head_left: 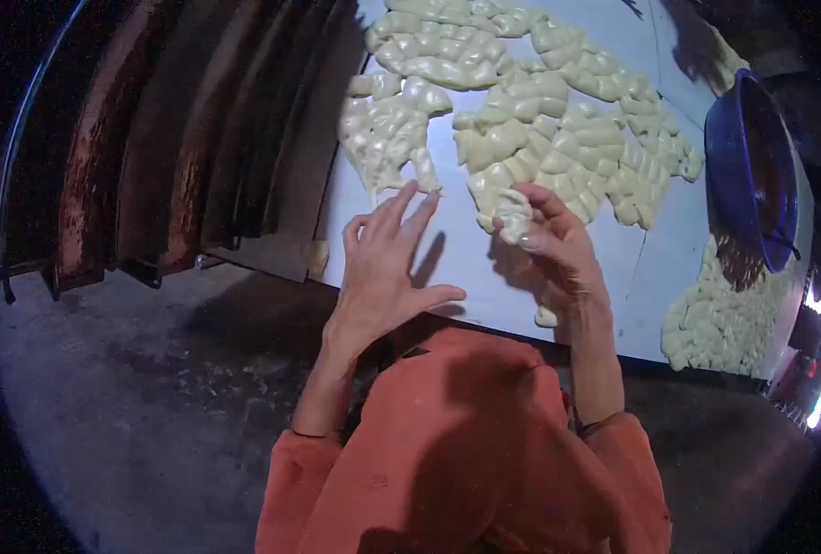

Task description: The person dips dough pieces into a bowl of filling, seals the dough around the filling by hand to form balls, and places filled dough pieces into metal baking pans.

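Pale, glossy dough, scored or pressed into many lumps, lies in flat sheets on a white work surface. My right hand pinches a small dough piece between thumb and fingers, just over the near edge of the middle dough sheet. With fingers spread and thumb stretched out, my left hand is at the lower edge of the left dough sheet. Its fingertips reach the dough, but whether they press on it I cannot tell. A small dough scrap lies by the front edge, beside my right wrist.
A blue-purple basin stands at the right of the surface. In front of it spreads a patch of smaller dough lumps. Dark, worn trays or boards stand in a row at the left, above a grey floor.
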Available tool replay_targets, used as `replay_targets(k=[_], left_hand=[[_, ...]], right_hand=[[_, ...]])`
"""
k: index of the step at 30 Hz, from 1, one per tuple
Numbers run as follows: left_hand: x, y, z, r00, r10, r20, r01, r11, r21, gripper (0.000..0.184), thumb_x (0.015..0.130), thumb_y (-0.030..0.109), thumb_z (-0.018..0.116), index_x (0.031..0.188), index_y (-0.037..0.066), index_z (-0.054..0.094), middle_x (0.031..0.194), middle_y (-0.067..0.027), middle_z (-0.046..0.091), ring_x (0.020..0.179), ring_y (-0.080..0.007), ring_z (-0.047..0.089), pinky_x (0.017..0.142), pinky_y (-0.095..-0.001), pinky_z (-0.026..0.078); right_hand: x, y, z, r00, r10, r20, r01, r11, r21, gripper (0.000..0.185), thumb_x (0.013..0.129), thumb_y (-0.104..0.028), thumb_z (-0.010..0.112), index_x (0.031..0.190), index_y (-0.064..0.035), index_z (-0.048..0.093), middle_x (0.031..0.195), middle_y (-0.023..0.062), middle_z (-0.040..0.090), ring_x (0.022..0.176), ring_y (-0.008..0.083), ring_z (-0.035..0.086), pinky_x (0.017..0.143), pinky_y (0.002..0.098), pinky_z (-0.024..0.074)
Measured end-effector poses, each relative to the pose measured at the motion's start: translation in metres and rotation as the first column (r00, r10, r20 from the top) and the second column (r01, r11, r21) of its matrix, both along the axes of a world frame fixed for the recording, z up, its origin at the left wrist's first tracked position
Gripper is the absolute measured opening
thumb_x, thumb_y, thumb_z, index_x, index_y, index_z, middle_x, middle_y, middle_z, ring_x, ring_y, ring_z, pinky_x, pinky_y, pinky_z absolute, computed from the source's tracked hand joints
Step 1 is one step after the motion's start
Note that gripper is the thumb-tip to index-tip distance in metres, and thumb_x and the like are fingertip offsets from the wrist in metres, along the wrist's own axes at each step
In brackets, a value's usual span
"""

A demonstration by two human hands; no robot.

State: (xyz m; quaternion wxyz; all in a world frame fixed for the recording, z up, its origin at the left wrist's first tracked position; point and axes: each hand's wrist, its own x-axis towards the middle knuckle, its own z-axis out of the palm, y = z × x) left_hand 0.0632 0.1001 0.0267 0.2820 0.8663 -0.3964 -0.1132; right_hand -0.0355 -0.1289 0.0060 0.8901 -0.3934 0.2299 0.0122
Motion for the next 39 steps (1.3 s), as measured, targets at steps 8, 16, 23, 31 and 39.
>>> replay_targets(k=[8, 16, 23, 31, 39], left_hand=[[-0.028, -0.081, -0.017, 0.659, 0.036, -0.751, -0.298, 0.93, -0.217, 0.031, 0.086, 0.012, 0.076, 0.113, -0.002, 0.071, 0.094, -0.0072, 0.074, 0.082, -0.0097, 0.067, 0.072, -0.024, 0.054], [-0.066, -0.144, -0.023, 0.605, -0.182, -0.775, -0.326, 0.832, -0.45, 0.077, 0.095, 0.014, 0.067, 0.155, 0.0, 0.022, 0.144, -0.0233, 0.049, 0.129, -0.0259, 0.053, 0.104, -0.0348, 0.045], [-0.112, -0.26, -0.03, 0.812, -0.476, -0.338, -0.224, 0.28, -0.933, 0.079, 0.091, 0.043, 0.072, 0.145, -0.006, 0.041, 0.128, -0.025, 0.063, 0.118, -0.0317, 0.063, 0.098, -0.0401, 0.051], [-0.138, -0.294, -0.015, 0.519, -0.502, -0.692, -0.015, 0.804, -0.595, 0.074, 0.089, 0.009, 0.074, 0.153, 0.008, 0.036, 0.128, -0.0144, 0.066, 0.108, -0.0208, 0.068, 0.084, -0.0313, 0.056], [-0.104, -0.268, -0.004, 0.651, -0.234, -0.722, -0.026, 0.944, -0.329, 0.036, 0.096, 0.01, 0.064, 0.13, 0.0, 0.06, 0.116, -0.0165, 0.07, 0.1, -0.0214, 0.07, 0.087, -0.0326, 0.055]], right_hand=[[-0.029, -0.014, -0.007, 0.998, -0.013, -0.062, 0.004, 0.992, -0.129, 0.026, 0.091, -0.009, 0.07, 0.114, 0.0003, 0.061, 0.099, 0.0096, 0.071, 0.085, 0.0133, 0.068, 0.071, 0.0233, 0.0553], [-0.067, -0.056, -0.01, 0.954, -0.288, 0.081, 0.295, 0.857, -0.422, 0.037, 0.089, -0.007, 0.072, 0.122, -0.0029, 0.055, 0.106, 0.0064, 0.063, 0.093, 0.0127, 0.062, 0.077, 0.0246, 0.0557], [-0.088, -0.091, 0.051, 0.894, -0.378, 0.24, 0.347, 0.924, 0.163, 0.017, 0.096, -0.009, 0.066, 0.109, -0.0015, 0.059, 0.098, 0.0054, 0.067, 0.088, 0.01, 0.064, 0.078, 0.0236, 0.0532], [-0.124, -0.262, 0.08, 0.707, -0.567, 0.422, 0.707, 0.548, -0.448, 0.017, 0.097, -0.021, 0.065, 0.101, -0.0074, 0.056, 0.091, 0.0001, 0.06, 0.083, 0.0082, 0.061, 0.072, 0.0264, 0.0529], [-0.127, -0.47, 0.028, 0.918, -0.223, -0.327, -0.29, 0.182, -0.939, 0.019, 0.091, -0.017, 0.061, 0.102, -0.0023, 0.063, 0.091, 0.0055, 0.068, 0.082, 0.015, 0.064, 0.076, 0.0325, 0.0502]])
